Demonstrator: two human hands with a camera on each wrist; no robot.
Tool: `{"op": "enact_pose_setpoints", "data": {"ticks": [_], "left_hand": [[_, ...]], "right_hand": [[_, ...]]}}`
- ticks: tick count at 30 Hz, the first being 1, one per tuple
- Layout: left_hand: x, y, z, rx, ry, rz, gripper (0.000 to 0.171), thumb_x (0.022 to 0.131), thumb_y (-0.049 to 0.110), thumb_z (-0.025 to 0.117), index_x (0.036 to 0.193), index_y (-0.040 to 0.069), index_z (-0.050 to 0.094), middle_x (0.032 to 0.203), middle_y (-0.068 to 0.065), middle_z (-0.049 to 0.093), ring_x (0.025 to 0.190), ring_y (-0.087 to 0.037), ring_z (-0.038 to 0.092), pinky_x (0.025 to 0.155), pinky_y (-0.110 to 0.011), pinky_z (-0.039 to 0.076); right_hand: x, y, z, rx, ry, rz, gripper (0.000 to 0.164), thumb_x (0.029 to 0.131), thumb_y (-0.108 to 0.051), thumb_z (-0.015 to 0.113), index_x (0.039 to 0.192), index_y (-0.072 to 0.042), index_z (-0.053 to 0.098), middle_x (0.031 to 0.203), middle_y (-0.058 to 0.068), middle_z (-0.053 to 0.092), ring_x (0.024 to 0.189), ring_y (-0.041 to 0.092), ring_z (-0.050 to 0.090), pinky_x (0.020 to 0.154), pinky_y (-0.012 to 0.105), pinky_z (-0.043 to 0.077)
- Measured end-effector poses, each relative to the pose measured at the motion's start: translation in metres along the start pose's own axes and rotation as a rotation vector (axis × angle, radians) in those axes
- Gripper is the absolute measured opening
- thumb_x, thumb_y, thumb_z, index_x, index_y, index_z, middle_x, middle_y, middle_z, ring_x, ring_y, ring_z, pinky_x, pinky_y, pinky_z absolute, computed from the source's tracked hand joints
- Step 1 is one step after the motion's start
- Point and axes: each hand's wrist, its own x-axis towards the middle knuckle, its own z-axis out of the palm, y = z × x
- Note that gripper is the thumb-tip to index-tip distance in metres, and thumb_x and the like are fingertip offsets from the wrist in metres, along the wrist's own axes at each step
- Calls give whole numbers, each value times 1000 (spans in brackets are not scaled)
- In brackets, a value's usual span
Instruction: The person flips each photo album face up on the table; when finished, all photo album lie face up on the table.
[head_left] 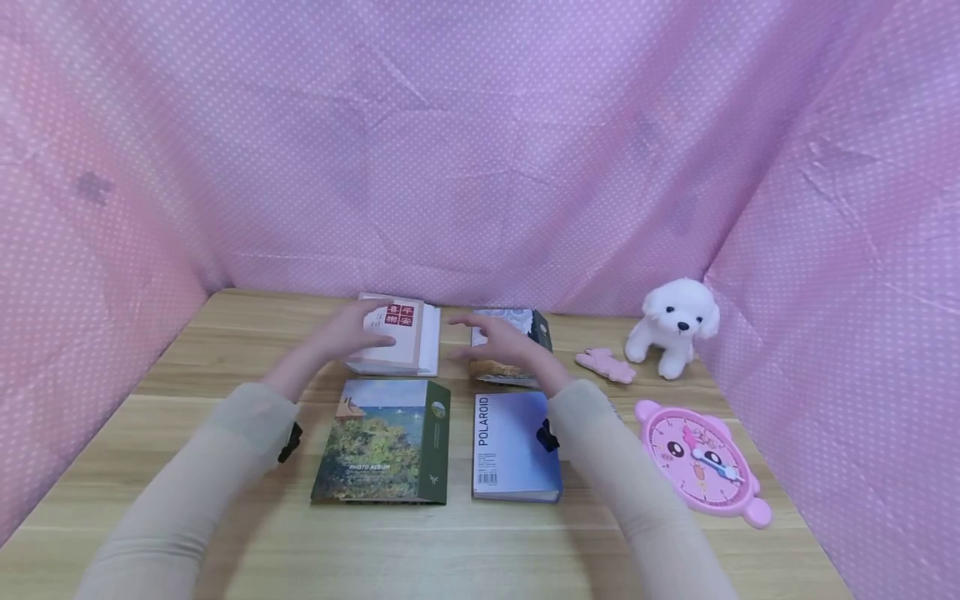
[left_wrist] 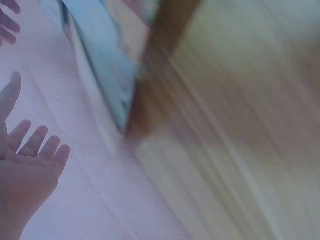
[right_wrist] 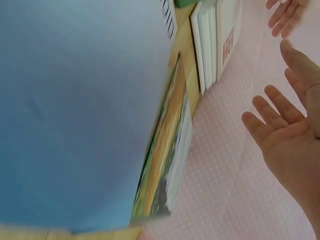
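My left hand (head_left: pixel 347 332) hovers over a cream album with red characters (head_left: pixel 386 354), fingers spread and nothing in them. The right hand (head_left: pixel 501 343), also empty with parted fingers, is over an album with a painted cover (head_left: pixel 495 371). Nearer me lie a green-spined photo album (head_left: pixel 378 442) on the left and a pale blue Polaroid album (head_left: pixel 517 467) on the right. In the left wrist view the left palm (left_wrist: pixel 30 175) faces the camera. The right wrist view shows the right palm (right_wrist: pixel 295 145) beside the painted album (right_wrist: pixel 165 150), apart from it.
To the right stand a white plush dog (head_left: pixel 678 325), a small pink item (head_left: pixel 606 365) and a pink toy clock (head_left: pixel 697 492), partly behind my right sleeve (head_left: pixel 622 475). Pink dotted cloth (head_left: pixel 465 167) walls the wooden table (head_left: pixel 247 333) at the back and sides.
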Motion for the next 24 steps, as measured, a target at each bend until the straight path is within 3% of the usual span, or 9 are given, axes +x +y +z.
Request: {"op": "enact_pose_setpoints", "data": {"ticks": [7, 14, 24], "left_hand": [[10, 37, 17, 21, -3, 66, 84, 81, 35, 74, 147, 5, 30, 149, -17, 34, 134, -38, 34, 112, -51, 27], [22, 66, 45, -1, -45, 138, 91, 80, 35, 75, 149, 6, 24, 153, -14, 28, 139, -33, 28, 114, -48, 25], [46, 79, 86, -6, -122, 186, 93, 78, 26, 78, 150, 6, 22, 153, -16, 28, 140, -32, 27, 115, -45, 24]], "right_hand": [[-26, 16, -20, 49, 79, 1, 61, 87, -25, 69, 142, -21, 43, 147, 0, 41, 137, 21, 34, 113, 41, 31], [-49, 40, -30, 70, 127, 13, 64, 88, -21, 68, 145, -19, 38, 151, 4, 35, 139, 27, 30, 113, 48, 27], [-78, 88, -24, 149, 134, 94, 78, 83, -16, 73, 147, -4, 30, 153, 20, 25, 139, 39, 25, 109, 58, 27]]}}
